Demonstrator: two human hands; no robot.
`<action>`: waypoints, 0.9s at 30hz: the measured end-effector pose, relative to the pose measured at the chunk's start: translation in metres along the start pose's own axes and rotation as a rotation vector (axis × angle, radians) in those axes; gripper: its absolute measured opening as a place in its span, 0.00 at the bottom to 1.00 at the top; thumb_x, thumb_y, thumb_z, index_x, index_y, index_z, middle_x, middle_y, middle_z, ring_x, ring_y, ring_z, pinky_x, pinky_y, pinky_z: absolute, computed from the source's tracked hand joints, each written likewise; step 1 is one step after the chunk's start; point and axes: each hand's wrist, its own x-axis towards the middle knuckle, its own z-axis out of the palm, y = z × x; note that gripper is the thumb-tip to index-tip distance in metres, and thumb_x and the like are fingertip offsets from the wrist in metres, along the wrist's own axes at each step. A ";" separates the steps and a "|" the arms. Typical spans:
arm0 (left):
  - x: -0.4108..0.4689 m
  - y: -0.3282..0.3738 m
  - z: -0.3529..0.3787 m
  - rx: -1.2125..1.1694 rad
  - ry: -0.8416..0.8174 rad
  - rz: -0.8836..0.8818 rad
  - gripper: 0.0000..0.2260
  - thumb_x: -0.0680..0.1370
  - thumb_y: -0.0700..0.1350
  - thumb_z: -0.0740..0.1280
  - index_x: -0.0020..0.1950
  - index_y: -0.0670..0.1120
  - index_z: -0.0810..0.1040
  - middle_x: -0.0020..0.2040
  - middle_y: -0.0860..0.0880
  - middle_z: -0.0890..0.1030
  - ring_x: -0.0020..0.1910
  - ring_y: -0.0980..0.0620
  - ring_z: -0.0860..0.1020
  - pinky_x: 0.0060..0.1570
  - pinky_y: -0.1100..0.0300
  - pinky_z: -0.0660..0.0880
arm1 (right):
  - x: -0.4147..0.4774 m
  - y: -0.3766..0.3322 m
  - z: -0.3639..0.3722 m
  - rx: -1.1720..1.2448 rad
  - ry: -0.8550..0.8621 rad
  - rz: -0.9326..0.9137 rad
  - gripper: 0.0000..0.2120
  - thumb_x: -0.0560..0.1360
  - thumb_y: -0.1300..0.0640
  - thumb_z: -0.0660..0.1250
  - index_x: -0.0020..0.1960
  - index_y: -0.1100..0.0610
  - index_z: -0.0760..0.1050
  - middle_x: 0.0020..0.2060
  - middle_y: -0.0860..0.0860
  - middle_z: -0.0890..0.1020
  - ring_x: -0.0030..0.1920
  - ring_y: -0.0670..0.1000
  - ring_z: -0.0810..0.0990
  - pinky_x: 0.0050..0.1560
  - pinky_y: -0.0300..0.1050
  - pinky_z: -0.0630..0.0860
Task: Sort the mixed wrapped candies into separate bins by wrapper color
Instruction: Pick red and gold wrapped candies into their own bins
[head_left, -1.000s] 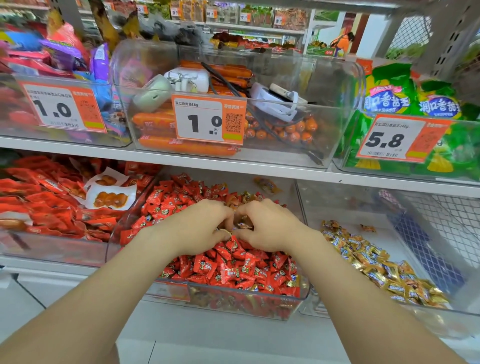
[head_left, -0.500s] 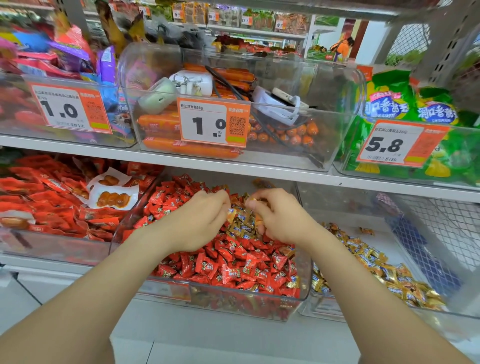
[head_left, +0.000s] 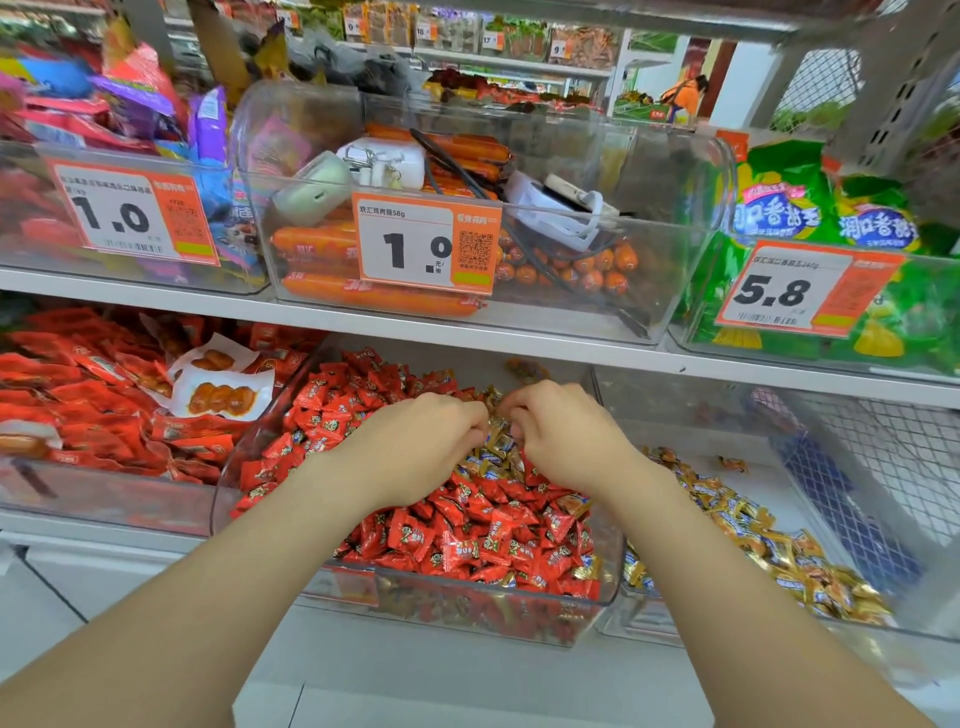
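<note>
A clear middle bin (head_left: 467, 613) on the lower shelf holds many red-wrapped candies (head_left: 467, 535) with a small patch of gold-wrapped candies (head_left: 493, 449) on top. My left hand (head_left: 421, 447) and my right hand (head_left: 566, 441) are both down in this bin, fingers curled into the gold patch from either side. Whether either hand actually holds a candy is hidden by the fingers. The clear bin to the right (head_left: 883, 597) holds a strip of gold-wrapped candies (head_left: 753, 540).
A bin of larger red snack packs (head_left: 93, 415) stands at the left. On the shelf above, a clear bin with orange sausages (head_left: 374, 296), white gadgets and a 1.0 price tag (head_left: 426, 244) overhangs the candy bins. Green bags (head_left: 810, 208) sit at the upper right.
Both hands rose slightly and parted half a second ago, uncovering gold candies between them. Now they have closed in again on the gold patch.
</note>
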 end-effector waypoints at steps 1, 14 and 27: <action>0.001 0.003 -0.001 0.034 -0.036 0.010 0.05 0.85 0.49 0.62 0.59 0.55 0.75 0.50 0.56 0.76 0.50 0.51 0.77 0.46 0.52 0.76 | 0.001 0.001 -0.001 -0.010 -0.014 0.015 0.16 0.82 0.57 0.59 0.62 0.49 0.83 0.49 0.53 0.86 0.48 0.58 0.84 0.47 0.51 0.81; 0.003 0.000 0.006 0.208 -0.219 0.026 0.12 0.86 0.53 0.60 0.64 0.51 0.77 0.53 0.49 0.72 0.57 0.45 0.75 0.58 0.48 0.75 | 0.019 0.007 0.002 -0.016 -0.359 -0.109 0.23 0.85 0.53 0.60 0.79 0.43 0.66 0.67 0.53 0.78 0.59 0.54 0.79 0.58 0.48 0.75; -0.017 -0.016 -0.008 0.043 0.148 -0.085 0.21 0.86 0.59 0.51 0.36 0.53 0.67 0.31 0.51 0.75 0.31 0.49 0.74 0.34 0.49 0.75 | 0.023 -0.007 0.020 -0.074 -0.366 -0.046 0.22 0.80 0.46 0.73 0.70 0.47 0.72 0.60 0.52 0.79 0.58 0.55 0.78 0.52 0.49 0.73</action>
